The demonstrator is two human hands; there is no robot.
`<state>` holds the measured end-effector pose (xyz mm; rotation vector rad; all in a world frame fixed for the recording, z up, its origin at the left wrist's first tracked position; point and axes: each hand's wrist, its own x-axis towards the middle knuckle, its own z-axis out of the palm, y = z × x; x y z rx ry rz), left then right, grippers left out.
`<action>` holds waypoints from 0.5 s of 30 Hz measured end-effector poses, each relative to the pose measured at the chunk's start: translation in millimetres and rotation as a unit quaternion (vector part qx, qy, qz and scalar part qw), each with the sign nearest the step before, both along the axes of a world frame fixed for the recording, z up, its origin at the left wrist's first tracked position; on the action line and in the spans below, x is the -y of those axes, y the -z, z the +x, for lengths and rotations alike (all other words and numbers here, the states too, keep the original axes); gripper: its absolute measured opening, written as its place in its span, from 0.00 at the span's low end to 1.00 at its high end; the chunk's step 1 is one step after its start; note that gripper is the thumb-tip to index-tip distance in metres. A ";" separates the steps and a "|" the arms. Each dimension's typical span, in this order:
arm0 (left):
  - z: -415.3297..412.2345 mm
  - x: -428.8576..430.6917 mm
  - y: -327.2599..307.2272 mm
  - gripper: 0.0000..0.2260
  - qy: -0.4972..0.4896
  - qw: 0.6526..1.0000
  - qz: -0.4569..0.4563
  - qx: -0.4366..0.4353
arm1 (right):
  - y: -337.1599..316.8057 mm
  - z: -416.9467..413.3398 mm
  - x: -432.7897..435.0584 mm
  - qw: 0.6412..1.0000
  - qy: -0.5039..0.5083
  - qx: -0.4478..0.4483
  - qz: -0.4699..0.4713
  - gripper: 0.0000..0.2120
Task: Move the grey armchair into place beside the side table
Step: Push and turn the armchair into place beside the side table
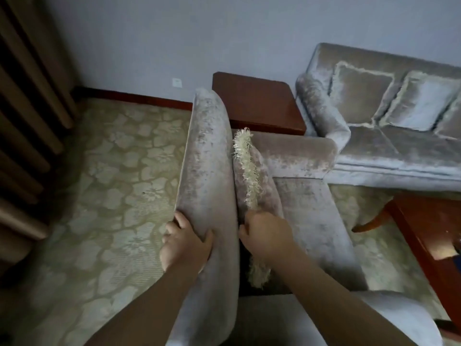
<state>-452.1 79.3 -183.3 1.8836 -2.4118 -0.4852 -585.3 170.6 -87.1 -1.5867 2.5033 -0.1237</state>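
Note:
I stand behind the grey velvet armchair (207, 158) and look down over its backrest. My left hand (185, 243) grips the rounded top edge of the backrest, thumb on the upper side and fingers curled over its outer edge. My right hand (265, 234) is on the inner side of the backrest, fingers curled against a fringed grey cushion (252, 176) that leans on the seat. The dark red wooden side table (259, 101) stands just beyond the chair, touching or nearly touching its far armrest (296, 153).
A matching grey sofa (389, 146) with fringed cushions sits right of the side table. A reddish wooden coffee table (429, 233) is at the right edge. Brown curtains (27, 108) hang at left. Patterned carpet (112, 183) lies open to the left of the chair.

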 end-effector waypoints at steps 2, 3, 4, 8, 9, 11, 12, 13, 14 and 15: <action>-0.5 -0.5 1.3 0.45 -0.003 1.000 -0.012 0.015 | 4.6 -11.4 14.6 1.000 -0.026 0.009 0.014 0.10; -0.6 -0.4 0.6 0.45 -0.007 1.000 -0.008 0.015 | 6.5 -16.6 23.0 0.999 -0.039 0.012 0.018 0.10; -0.6 -0.2 -0.5 0.45 -0.012 1.000 -0.001 0.010 | 8.3 -21.0 31.5 0.998 -0.051 0.015 0.019 0.09; 3.4 2.0 -1.9 0.45 -0.030 0.999 0.023 -0.018 | 25.3 -18.4 64.1 0.994 -0.108 0.002 -0.018 0.13; 4.5 2.2 -2.5 0.45 -0.034 0.999 0.020 -0.020 | 32.5 -13.7 70.0 0.992 -0.125 0.002 -0.036 0.14; 4.6 3.0 -5.9 0.42 -0.045 0.998 0.016 -0.033 | 42.8 -5.1 82.1 0.985 -0.163 0.017 -0.059 0.18; 4.7 2.3 -8.3 0.39 -0.058 0.997 0.020 -0.043 | 45.8 -1.7 88.2 0.979 -0.194 0.016 -0.067 0.19; 5.8 -0.4 -10.7 0.36 -0.082 0.995 0.029 -0.047 | 47.5 1.3 93.3 0.970 -0.233 0.012 -0.070 0.20; 7.8 -5.9 -12.6 0.33 -0.119 0.991 0.041 -0.045 | 48.3 4.3 97.8 0.957 -0.281 0.008 -0.069 0.19; 10.6 -14.8 -13.8 0.32 -0.168 0.984 0.053 -0.037 | 48.8 7.3 101.3 0.940 -0.335 0.004 -0.063 0.18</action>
